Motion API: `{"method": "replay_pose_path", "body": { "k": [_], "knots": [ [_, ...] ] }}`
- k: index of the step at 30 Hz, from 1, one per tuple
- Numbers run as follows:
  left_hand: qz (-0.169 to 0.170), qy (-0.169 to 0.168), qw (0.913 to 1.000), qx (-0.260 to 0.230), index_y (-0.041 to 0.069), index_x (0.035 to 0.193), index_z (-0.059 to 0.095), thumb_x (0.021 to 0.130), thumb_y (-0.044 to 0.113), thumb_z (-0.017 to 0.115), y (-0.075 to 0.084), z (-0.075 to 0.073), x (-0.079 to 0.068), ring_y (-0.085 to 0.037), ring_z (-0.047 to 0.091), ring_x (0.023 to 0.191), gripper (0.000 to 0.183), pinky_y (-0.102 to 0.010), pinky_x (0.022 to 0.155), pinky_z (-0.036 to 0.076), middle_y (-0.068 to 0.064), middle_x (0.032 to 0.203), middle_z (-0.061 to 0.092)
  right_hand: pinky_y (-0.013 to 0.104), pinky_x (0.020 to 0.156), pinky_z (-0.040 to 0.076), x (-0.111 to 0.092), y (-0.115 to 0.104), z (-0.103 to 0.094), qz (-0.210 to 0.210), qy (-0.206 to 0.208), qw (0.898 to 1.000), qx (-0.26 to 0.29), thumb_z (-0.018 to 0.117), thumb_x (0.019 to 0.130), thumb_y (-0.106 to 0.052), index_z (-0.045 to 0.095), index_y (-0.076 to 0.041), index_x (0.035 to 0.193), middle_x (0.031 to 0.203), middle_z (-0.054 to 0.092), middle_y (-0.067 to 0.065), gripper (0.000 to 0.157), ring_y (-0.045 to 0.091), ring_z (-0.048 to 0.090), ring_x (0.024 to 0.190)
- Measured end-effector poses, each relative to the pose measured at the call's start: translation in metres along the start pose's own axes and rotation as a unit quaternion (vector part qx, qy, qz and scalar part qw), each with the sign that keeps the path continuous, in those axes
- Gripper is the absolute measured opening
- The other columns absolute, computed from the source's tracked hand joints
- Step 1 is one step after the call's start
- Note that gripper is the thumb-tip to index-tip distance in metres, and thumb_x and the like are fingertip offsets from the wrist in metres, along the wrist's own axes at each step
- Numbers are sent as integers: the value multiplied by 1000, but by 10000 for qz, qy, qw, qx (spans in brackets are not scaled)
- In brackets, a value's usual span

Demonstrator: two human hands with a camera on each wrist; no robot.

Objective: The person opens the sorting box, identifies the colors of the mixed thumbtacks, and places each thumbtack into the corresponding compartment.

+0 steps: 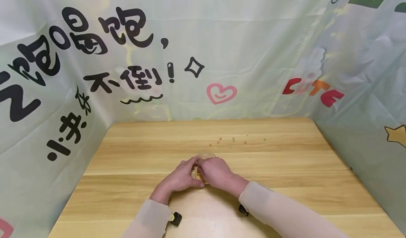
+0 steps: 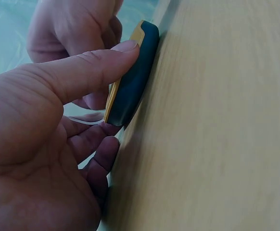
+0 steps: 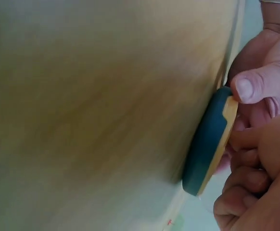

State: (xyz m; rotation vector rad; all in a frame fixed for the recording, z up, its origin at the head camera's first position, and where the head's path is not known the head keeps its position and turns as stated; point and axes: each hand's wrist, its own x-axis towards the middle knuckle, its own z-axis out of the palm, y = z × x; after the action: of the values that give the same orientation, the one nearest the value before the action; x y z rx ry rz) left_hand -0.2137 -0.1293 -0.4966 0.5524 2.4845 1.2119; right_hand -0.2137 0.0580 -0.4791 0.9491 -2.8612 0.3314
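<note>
On the table in front of me sits a small flat case, mostly hidden in the head view, with a teal body [image 3: 202, 144] and a yellow rim [image 2: 112, 98]. A clear round piece [image 1: 206, 155] stands up behind the hands at its far side. My left hand [image 1: 179, 176] grips the case, its thumb on the yellow rim and its fingers along the other side. My right hand [image 1: 219, 171] is over the case with several fingers curled and one finger reaching in past the rim. Its fingertip is hidden, so I cannot tell whether it pinches something.
Several tiny coloured rings [image 1: 233, 139] lie scattered on the wooden table [image 1: 139, 150] beyond the hands. Printed cloth [image 1: 263, 54] hangs behind the table and along both sides. A black device [image 1: 176, 219] is worn at the left wrist, another [image 1: 243, 210] at the right.
</note>
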Motion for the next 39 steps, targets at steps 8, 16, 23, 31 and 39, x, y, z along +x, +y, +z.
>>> {"method": "replay_pose_path", "body": {
  "k": [8, 16, 23, 31, 39],
  "knots": [
    [65, 26, 10000, 33, 25, 148, 52, 76, 34, 95, -1, 1, 1, -26, 48, 133, 85, -53, 114, 41, 1, 141, 63, 37, 63, 58, 4, 0, 5, 43, -138, 9999, -21, 69, 102, -23, 67, -14, 97, 70, 65, -3, 10, 16, 64, 66],
    [62, -5, 10000, 26, 21, 153, 49, 76, 36, 94, -2, 1, 1, -31, 48, 136, 90, -57, 113, 42, -3, 143, 62, 34, 62, 53, 5, 3, 5, 228, -231, 9978, 571, 69, 102, -19, 64, -16, 88, 67, 61, -6, 14, 11, 55, 61],
    [-29, -41, 10000, 37, 19, 158, 44, 79, 36, 93, -1, 1, 1, -33, 47, 139, 95, -58, 113, 42, -6, 150, 58, 29, 61, 44, -1, 4, -7, 405, -67, 9944, 970, 67, 103, -17, 77, -11, 107, 69, 62, -6, 13, 8, 47, 57],
    [-113, -7, 9999, 66, 14, 154, 47, 78, 38, 93, 0, 1, 1, -31, 47, 136, 92, -60, 113, 40, -10, 145, 61, 22, 53, 42, -22, 13, -42, 437, 627, 9787, 1908, 69, 102, -14, 78, -9, 99, 72, 64, -7, 10, 0, 44, 54],
    [-178, 106, 9998, 36, 12, 150, 51, 76, 37, 95, -2, 3, 1, -27, 48, 129, 90, -58, 113, 40, -9, 139, 65, 26, 52, 41, -18, 59, -47, 1522, 1488, 9449, 2486, 69, 103, -16, 79, -6, 104, 71, 65, -3, 15, 8, 47, 57]
  ]
}}
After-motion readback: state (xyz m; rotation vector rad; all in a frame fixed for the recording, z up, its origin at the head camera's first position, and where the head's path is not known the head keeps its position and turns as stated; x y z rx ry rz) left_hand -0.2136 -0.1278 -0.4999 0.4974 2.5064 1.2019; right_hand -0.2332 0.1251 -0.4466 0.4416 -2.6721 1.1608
